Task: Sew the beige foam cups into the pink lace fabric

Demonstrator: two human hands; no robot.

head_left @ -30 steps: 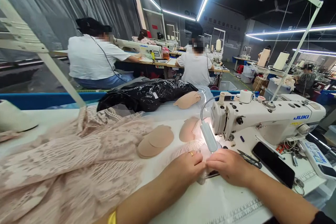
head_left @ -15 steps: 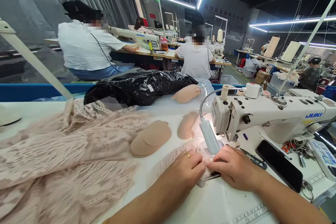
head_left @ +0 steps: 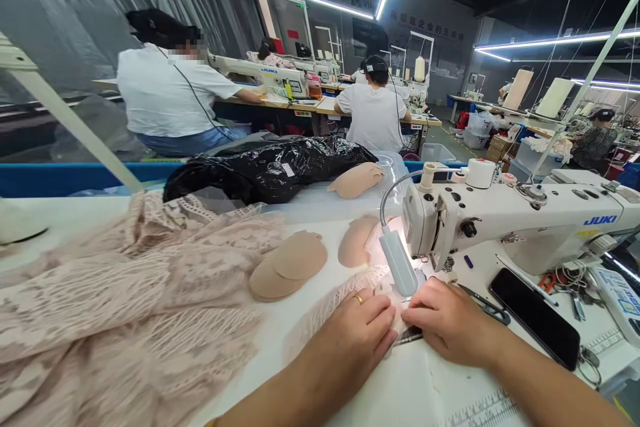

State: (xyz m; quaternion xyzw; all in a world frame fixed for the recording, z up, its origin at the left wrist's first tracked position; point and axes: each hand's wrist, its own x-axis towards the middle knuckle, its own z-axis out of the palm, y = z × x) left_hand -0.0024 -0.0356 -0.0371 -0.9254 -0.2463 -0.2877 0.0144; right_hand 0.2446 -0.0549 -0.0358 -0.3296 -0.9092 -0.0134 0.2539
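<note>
A strip of pale pink lace fabric point(head_left: 335, 303) runs toward the needle area of the white sewing machine point(head_left: 515, 217). Curled over the lace, my left hand point(head_left: 347, 333), with a ring on one finger, grips it just in front of the machine's head. My right hand point(head_left: 453, 323) is closed at the other side, its thumb and fingertips pressed on the edge of the same fabric. A small grey lamp point(head_left: 400, 263) on a bendable neck lights the spot and hides the needle. Beyond the lamp lies a beige cup pad point(head_left: 355, 243) partly under lace.
Stacked beige pads point(head_left: 290, 263) and a heap of lace fabric point(head_left: 115, 293) lie on the left. Scissors point(head_left: 485, 303), a phone point(head_left: 535, 317) and keys point(head_left: 590, 360) are at the right. A black plastic bag point(head_left: 270, 167) lies behind; co-workers sit beyond.
My left hand has shifted slightly right and lower, covering a small pale piece that showed below its fingers. My right fingertips have moved slightly right. The view has shifted a little.
</note>
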